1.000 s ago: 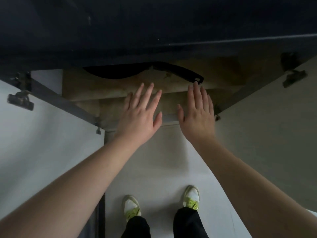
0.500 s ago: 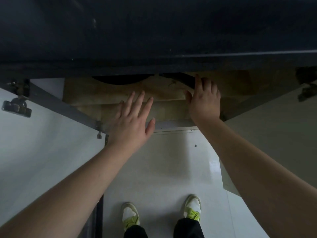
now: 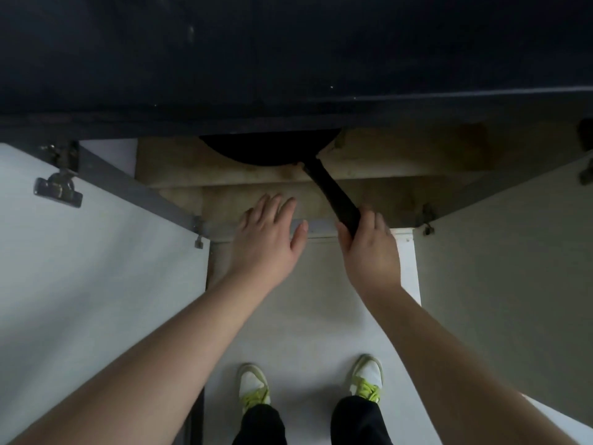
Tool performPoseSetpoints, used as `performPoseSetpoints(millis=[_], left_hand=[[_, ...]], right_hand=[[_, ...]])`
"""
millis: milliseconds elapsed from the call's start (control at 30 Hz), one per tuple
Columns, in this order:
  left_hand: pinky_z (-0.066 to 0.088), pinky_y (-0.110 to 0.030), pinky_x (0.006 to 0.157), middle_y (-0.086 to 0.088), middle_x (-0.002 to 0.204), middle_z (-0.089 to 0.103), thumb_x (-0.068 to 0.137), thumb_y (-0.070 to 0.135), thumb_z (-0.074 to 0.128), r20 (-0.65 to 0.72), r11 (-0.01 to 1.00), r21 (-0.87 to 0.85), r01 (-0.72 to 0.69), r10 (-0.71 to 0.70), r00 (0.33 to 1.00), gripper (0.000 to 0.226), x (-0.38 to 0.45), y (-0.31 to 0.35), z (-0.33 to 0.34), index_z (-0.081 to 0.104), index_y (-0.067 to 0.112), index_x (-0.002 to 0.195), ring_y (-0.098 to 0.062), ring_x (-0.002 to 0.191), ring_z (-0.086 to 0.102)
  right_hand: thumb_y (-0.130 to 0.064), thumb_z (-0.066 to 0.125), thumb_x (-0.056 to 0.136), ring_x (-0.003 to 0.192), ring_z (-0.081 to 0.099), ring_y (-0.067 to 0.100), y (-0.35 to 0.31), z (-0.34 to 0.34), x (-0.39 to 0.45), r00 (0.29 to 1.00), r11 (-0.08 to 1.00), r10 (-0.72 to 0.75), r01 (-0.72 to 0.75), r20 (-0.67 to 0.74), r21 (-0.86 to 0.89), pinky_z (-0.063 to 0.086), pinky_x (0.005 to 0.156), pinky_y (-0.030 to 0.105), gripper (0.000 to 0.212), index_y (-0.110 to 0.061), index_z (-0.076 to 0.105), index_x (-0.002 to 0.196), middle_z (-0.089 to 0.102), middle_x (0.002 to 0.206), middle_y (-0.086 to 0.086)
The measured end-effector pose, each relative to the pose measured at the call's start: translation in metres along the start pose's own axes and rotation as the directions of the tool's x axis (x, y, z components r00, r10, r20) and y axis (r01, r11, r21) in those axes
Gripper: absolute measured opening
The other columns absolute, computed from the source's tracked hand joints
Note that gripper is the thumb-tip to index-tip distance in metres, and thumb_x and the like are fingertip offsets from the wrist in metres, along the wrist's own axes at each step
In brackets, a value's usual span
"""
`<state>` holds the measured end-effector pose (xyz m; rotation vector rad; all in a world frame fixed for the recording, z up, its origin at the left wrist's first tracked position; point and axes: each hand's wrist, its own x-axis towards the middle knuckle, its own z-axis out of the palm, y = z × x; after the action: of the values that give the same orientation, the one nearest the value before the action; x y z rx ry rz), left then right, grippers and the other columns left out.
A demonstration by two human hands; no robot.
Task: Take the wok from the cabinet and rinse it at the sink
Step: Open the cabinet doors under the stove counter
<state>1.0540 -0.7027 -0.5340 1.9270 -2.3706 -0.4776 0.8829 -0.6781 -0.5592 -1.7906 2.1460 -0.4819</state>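
A black wok lies on the shelf of the open lower cabinet, its bowl mostly hidden under the dark countertop edge. Its long black handle slants out toward the front right. My right hand is closed around the end of that handle, at the cabinet's front edge. My left hand hovers open just left of it, fingers spread over the cabinet's lower front lip, touching nothing that I can make out. No sink is in view.
The dark countertop overhangs the cabinet across the top. Two cabinet doors stand swung open, the left door and the right door, with metal hinges at their upper corners. My feet in white and yellow-green shoes stand on the pale floor.
My right hand reached in, closed on the wok handle and has drawn it back toward the cabinet front, so more of the wok shows. My left hand stayed open and shifted slightly.
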Motion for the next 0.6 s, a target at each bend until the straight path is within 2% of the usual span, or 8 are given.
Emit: performPoseSetpoints(millis=[100,167,267,300,367,433,500,600], left_hand=[[0.040,-0.040,0.104,-0.008,0.143,0.050,0.093,0.055,0.019,0.116,0.978,-0.177,0.113,-0.093,0.989,0.067,0.001,0.008,0.005,0.043,0.015,0.141,-0.027,0.130,0.046],[0.045,-0.037,0.097,-0.006,0.137,0.056,0.098,0.052,0.032,0.232,0.890,-0.366,0.271,-0.194,0.953,0.054,0.001,0.021,0.005,0.048,0.018,0.137,-0.027,0.121,0.054],[0.044,-0.031,0.080,-0.006,0.112,0.067,0.097,0.053,0.037,0.371,0.610,-0.641,0.466,-0.286,0.884,0.049,0.005,0.042,0.013,0.061,0.014,0.112,-0.022,0.101,0.061],[0.046,-0.032,0.082,-0.006,0.106,0.068,0.094,0.057,0.039,0.425,0.487,-0.699,0.523,-0.306,0.852,0.051,0.007,0.048,0.015,0.063,0.014,0.106,-0.022,0.098,0.062],[0.051,-0.039,0.090,-0.008,0.104,0.070,0.085,0.061,0.046,0.544,0.223,-0.741,0.633,-0.352,0.761,0.052,0.011,0.055,0.017,0.066,0.016,0.102,-0.023,0.097,0.065],[0.055,-0.036,0.086,-0.009,0.103,0.073,0.089,0.048,0.055,0.639,0.009,-0.734,0.679,-0.331,0.695,0.039,0.013,0.059,0.023,0.066,0.013,0.104,-0.022,0.095,0.068],[0.054,-0.032,0.081,-0.006,0.096,0.075,0.093,0.032,0.058,0.693,-0.100,-0.709,0.698,-0.276,0.666,0.023,0.008,0.069,0.030,0.064,0.013,0.104,-0.017,0.088,0.070],[0.054,-0.032,0.076,-0.004,0.077,0.074,0.095,0.026,0.057,0.773,-0.284,-0.633,0.720,-0.190,0.605,0.015,-0.003,0.087,0.036,0.059,0.011,0.099,-0.018,0.071,0.071]], right_hand=[[-0.045,0.043,0.098,0.082,0.063,0.026,-0.002,-0.002,-0.024,0.996,0.995,0.057,-0.061,0.062,0.076,0.043,0.063,0.029,0.045,-0.009,0.049,0.124,0.061,0.101,0.008],[-0.045,0.043,0.098,0.080,0.065,0.026,-0.004,-0.004,-0.040,0.991,0.986,0.082,-0.097,0.110,0.136,0.045,0.059,0.029,0.047,-0.011,0.046,0.129,0.063,0.104,0.007],[-0.044,0.045,0.097,0.076,0.066,0.026,-0.005,-0.005,-0.061,0.985,0.978,0.097,-0.121,0.146,0.168,0.052,0.059,0.034,0.046,-0.011,0.045,0.129,0.065,0.098,0.007],[-0.044,0.045,0.096,0.075,0.066,0.026,-0.005,-0.005,-0.067,0.982,0.975,0.106,-0.134,0.157,0.178,0.053,0.060,0.036,0.046,-0.011,0.045,0.129,0.065,0.096,0.008],[-0.045,0.047,0.095,0.073,0.066,0.028,-0.004,-0.007,-0.080,0.974,0.968,0.129,-0.164,0.186,0.191,0.055,0.060,0.042,0.046,-0.012,0.044,0.128,0.066,0.093,0.009],[-0.044,0.049,0.095,0.070,0.066,0.026,-0.002,-0.012,-0.092,0.972,0.963,0.137,-0.176,0.191,0.205,0.055,0.059,0.042,0.045,-0.013,0.044,0.127,0.066,0.088,0.007],[-0.041,0.052,0.095,0.068,0.064,0.023,0.001,-0.018,-0.105,0.975,0.961,0.115,-0.157,0.188,0.228,0.053,0.057,0.036,0.043,-0.013,0.047,0.127,0.065,0.085,0.003],[-0.037,0.058,0.092,0.065,0.062,0.020,0.007,-0.026,-0.119,0.970,0.960,0.101,-0.153,0.219,0.234,0.050,0.056,0.033,0.035,-0.013,0.053,0.118,0.063,0.079,0.000]])
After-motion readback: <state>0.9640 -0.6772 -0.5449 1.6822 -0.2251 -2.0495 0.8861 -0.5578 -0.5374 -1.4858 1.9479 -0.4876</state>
